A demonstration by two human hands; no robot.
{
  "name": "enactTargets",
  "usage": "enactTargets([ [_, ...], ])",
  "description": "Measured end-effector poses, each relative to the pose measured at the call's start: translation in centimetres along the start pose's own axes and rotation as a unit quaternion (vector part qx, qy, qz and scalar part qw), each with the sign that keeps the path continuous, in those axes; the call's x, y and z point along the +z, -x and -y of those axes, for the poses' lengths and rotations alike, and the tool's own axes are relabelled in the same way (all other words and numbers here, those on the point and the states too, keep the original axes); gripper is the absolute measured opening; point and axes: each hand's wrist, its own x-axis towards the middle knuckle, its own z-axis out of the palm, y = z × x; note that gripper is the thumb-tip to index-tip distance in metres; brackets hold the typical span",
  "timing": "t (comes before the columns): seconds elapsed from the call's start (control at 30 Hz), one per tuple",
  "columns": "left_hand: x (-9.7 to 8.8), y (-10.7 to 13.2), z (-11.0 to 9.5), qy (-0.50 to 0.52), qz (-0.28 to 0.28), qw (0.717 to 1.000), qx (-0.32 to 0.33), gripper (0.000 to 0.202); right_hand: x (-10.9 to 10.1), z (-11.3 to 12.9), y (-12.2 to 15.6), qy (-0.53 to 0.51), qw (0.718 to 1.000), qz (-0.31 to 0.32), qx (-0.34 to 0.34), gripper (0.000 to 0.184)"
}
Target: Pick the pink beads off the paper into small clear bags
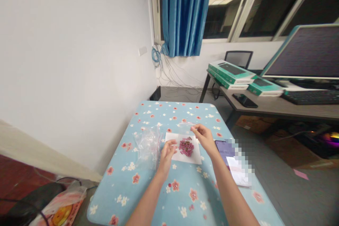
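Observation:
On the flowered blue table cover lies a white sheet of paper [196, 159] with a heap of small round pinkish-purple beads [186, 149] on it. A few darker, longer bits show at the heap's far edge. My left hand [167, 152] hovers at the paper's left edge, fingers curved and apart, holding nothing. Above the paper's far right corner, the thumb and fingers of my right hand [203, 136] are pinched together; what they hold, if anything, is too small to tell. A thin clear plastic bag [184, 125] lies right by those fingertips. Larger clear plastic bags [148, 144] rest left of the paper.
A phone [225, 148] and a white pack [238, 171] lie at the table's right side. A desk [272, 107] to the right bears keyboard boxes [230, 72], another phone [245, 100] and a monitor [304, 53]. A white wall [106, 60] borders the left.

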Motion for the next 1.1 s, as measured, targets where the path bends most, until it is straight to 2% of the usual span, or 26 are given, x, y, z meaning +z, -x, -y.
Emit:
enactTargets([
  [0.1,0.2,0.0,0.0,-0.007,0.022,1.0,-0.011,0.033,-0.3,-1.2,-3.2,0.002,1.0,-0.015,0.001,0.04],
  [0.2,0.3,-0.1,-0.1,0.011,0.043,0.999,-0.019,0.034,0.0,-2.7,-5.1,0.005,0.999,-0.012,0.047,0.046],
  [0.37,0.4,-0.2,0.0,0.024,0.057,0.998,-0.011,0.03,0.7,-4.5,-6.3,0.012,0.997,-0.027,0.075,0.053],
  [0.47,0.4,-0.1,0.0,0.026,0.063,0.998,-0.009,0.031,0.5,-4.6,-6.2,0.023,0.991,-0.089,0.101,0.065],
  [0.53,0.4,-0.1,-0.1,0.026,0.065,0.997,-0.011,0.032,0.0,-4.2,-5.5,0.03,0.986,-0.113,0.118,0.066],
  [0.7,0.7,0.1,-0.4,0.018,0.077,0.997,-0.005,0.034,-1.5,-2.9,-1.9,0.036,0.991,-0.052,0.121,0.049],
  [0.83,0.9,0.6,-0.9,-0.016,0.104,0.994,0.024,0.029,-2.1,-2.5,1.8,0.03,0.99,-0.034,0.135,0.042],
  [0.93,0.4,1.7,-2.1,-0.098,0.105,0.988,0.064,0.023,-2.0,-3.0,3.9,0.031,0.99,-0.022,0.139,0.038],
  [1.0,-0.6,2.6,-3.4,-0.184,0.098,0.973,0.102,0.02,-1.9,-3.6,4.8,0.035,0.992,-0.011,0.122,0.037],
  [1.1,-3.2,3.6,-5.6,-0.342,0.089,0.92,0.17,0.017,-1.9,-4.2,5.5,0.053,0.993,0.001,0.108,0.037],
])
